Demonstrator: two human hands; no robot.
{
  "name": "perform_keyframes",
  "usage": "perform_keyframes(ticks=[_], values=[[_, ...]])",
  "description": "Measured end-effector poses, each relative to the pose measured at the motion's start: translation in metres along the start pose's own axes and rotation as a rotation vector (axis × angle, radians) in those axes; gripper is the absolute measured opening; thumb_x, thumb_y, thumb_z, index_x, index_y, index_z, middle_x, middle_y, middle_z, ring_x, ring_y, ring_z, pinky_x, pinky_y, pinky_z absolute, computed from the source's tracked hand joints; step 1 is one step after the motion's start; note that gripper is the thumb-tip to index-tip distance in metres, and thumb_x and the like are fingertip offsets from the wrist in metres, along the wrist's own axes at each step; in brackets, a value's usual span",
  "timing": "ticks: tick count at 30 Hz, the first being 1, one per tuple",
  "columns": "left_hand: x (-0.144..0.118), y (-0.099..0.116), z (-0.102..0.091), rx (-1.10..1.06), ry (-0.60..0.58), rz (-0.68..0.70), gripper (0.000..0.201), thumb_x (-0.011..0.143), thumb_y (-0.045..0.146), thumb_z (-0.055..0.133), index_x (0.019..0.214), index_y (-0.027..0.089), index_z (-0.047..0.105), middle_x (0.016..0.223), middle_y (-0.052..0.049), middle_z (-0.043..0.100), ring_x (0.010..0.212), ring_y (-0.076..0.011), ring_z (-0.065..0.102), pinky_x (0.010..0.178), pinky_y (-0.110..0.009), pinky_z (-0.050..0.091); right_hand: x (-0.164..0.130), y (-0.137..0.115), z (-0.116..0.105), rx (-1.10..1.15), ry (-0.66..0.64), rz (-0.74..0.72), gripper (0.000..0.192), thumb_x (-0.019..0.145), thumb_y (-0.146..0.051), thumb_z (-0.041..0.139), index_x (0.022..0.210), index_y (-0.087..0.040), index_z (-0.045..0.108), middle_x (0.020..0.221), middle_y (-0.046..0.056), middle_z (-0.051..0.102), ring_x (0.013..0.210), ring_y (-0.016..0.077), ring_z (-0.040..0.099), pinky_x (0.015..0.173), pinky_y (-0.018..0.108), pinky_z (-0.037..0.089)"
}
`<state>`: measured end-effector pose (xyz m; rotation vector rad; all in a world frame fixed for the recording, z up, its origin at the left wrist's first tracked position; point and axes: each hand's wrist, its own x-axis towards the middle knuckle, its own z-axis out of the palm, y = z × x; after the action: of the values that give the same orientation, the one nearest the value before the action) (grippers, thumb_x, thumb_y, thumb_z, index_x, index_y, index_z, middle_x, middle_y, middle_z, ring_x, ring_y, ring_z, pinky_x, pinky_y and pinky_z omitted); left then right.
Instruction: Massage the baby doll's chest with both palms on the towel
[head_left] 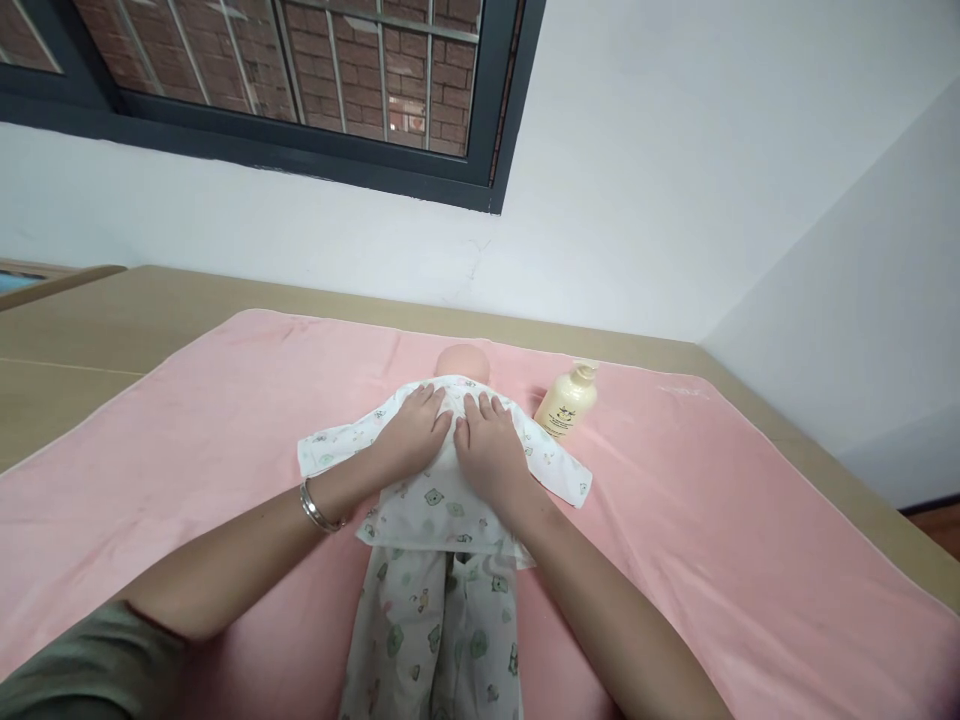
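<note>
A baby doll in white printed clothes lies stretched out on the pink sheet, its smooth head point(463, 362) at the far end. Its long-sleeved top point(442, 500) is spread with both sleeves out to the sides, and the printed trousers point(405, 630) run toward me. My left hand point(416, 430) rests flat on the upper left of the top, fingers pointing to the head. Beside it, my right hand point(491, 445) lies flat on the upper right, fingers extended. The two hands are slightly apart, and neither grips anything. Which way the doll faces I cannot tell.
Just right of the doll's sleeve, a pale yellow pump bottle point(568, 402) stands leaning in view. The pink sheet point(187, 470) covers much of the wooden table point(97, 330). Behind are a white wall point(600, 200) and a dark-framed window point(300, 145) with bars.
</note>
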<state>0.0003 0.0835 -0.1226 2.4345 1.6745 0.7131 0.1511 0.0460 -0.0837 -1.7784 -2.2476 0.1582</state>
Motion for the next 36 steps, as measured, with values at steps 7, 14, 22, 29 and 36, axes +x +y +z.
perform_keyframes(ticks=[7,14,22,29,36], values=[[0.000,-0.001,0.005,0.017,0.062,0.026,0.056,0.103,0.031,0.026,0.139,0.000,0.056,0.145,-0.024,0.060,0.141,-0.0333,0.051,0.121,-0.054,0.039,-0.009,-0.008,0.002,-0.033,0.020,-0.032,0.055,0.109,-0.030,0.033,0.158,-0.008,0.042,0.162,0.021,0.038,0.151,0.0388,0.033,0.123,0.055,0.030],[-0.001,-0.003,0.007,0.053,0.108,0.077,0.053,0.103,0.030,0.028,0.136,0.003,0.058,0.139,-0.022,0.065,0.136,-0.0327,0.056,0.119,-0.053,0.041,-0.008,-0.005,0.000,-0.010,0.018,-0.040,0.055,0.108,-0.030,0.033,0.158,-0.009,0.043,0.161,0.021,0.039,0.152,0.0379,0.033,0.124,0.054,0.030],[-0.001,-0.003,0.010,0.078,0.100,0.084,0.054,0.103,0.029,0.026,0.137,0.001,0.056,0.140,-0.025,0.062,0.138,-0.0341,0.054,0.119,-0.055,0.040,-0.007,-0.003,0.002,0.007,0.033,-0.040,0.055,0.108,-0.031,0.033,0.157,-0.010,0.044,0.161,0.020,0.039,0.152,0.0367,0.032,0.123,0.053,0.030],[-0.004,0.000,0.009,0.163,0.099,0.137,0.058,0.104,0.027,0.021,0.138,-0.007,0.052,0.139,-0.032,0.060,0.137,-0.0385,0.053,0.115,-0.058,0.042,-0.001,0.001,0.002,0.046,0.005,-0.028,0.054,0.107,-0.030,0.035,0.157,-0.010,0.045,0.162,0.020,0.038,0.153,0.0367,0.031,0.125,0.053,0.026],[-0.028,0.021,0.009,0.168,0.130,0.160,0.053,0.104,0.025,0.026,0.142,-0.001,0.052,0.145,-0.030,0.056,0.145,-0.0402,0.046,0.114,-0.065,0.042,0.015,0.017,0.002,0.127,0.002,-0.063,0.052,0.105,-0.027,0.035,0.153,-0.013,0.048,0.162,0.016,0.040,0.152,0.0314,0.032,0.125,0.055,0.024]])
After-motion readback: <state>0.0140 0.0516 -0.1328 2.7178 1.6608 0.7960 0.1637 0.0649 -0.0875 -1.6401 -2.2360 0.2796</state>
